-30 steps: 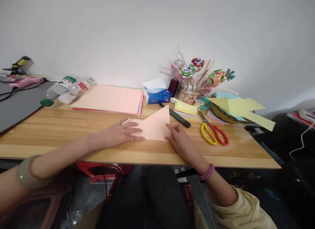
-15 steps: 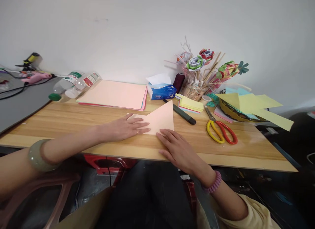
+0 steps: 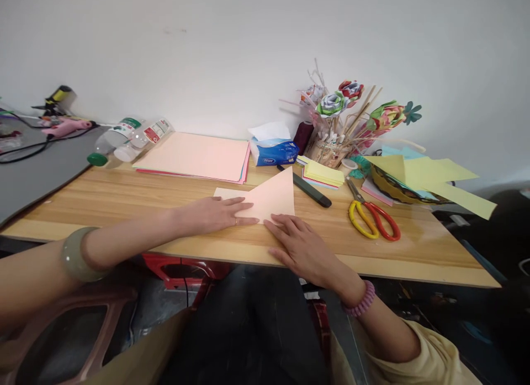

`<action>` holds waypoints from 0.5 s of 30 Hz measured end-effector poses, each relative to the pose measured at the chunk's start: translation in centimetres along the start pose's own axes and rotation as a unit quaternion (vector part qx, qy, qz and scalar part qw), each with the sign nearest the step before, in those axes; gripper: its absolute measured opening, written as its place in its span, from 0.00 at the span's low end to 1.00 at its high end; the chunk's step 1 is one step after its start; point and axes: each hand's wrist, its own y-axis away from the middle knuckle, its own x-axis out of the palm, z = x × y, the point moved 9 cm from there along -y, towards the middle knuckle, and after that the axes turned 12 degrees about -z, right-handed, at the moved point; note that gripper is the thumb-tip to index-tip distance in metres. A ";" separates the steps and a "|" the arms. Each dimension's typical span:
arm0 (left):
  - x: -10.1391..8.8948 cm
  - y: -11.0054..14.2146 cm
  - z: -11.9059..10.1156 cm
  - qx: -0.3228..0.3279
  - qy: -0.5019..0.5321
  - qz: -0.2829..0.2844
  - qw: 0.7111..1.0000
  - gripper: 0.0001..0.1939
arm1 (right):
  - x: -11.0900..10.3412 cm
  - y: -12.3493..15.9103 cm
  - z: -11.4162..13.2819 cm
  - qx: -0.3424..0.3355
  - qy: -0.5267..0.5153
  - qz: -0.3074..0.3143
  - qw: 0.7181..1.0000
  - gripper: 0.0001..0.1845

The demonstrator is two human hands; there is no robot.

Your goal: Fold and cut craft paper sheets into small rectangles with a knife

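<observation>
A folded sheet of pale pink paper (image 3: 275,194) lies on the wooden table (image 3: 178,187), with one corner pointing up toward the wall. My left hand (image 3: 217,214) rests flat on its left part, fingers spread and pointing right. At the lower right edge of the paper, my right hand (image 3: 300,244) has its fingertips pressed down, fingers stretched out and slightly apart. The fingertips of both hands nearly meet along the near edge. Part of the paper is hidden under my left hand.
Behind the paper lie a dark green box cutter (image 3: 312,190), a blue tissue pack (image 3: 275,153) and a yellow paper stack (image 3: 323,173). Scissors (image 3: 372,216) sit to the right, near a basket (image 3: 387,187). A large paper stack (image 3: 194,156) and plastic bottles (image 3: 143,139) are at left.
My left hand has slid slightly right across the paper, toward my right hand. My right hand has hardly moved, and the whole view has shifted a little.
</observation>
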 end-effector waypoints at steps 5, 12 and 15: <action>0.3 0.3 0.0 0.008 0.005 -0.014 1.000 0.31 | -0.1 0.5 -0.1 0.004 0.023 0.007 1.000 0.29; -0.1 2.7 1.2 0.014 0.029 -0.009 0.999 0.29 | -0.1 2.0 -1.3 0.020 0.052 0.004 0.998 0.30; 0.0 4.9 2.8 -0.002 0.028 -0.026 0.999 0.30 | -0.4 2.9 -2.0 0.033 0.061 -0.005 0.998 0.30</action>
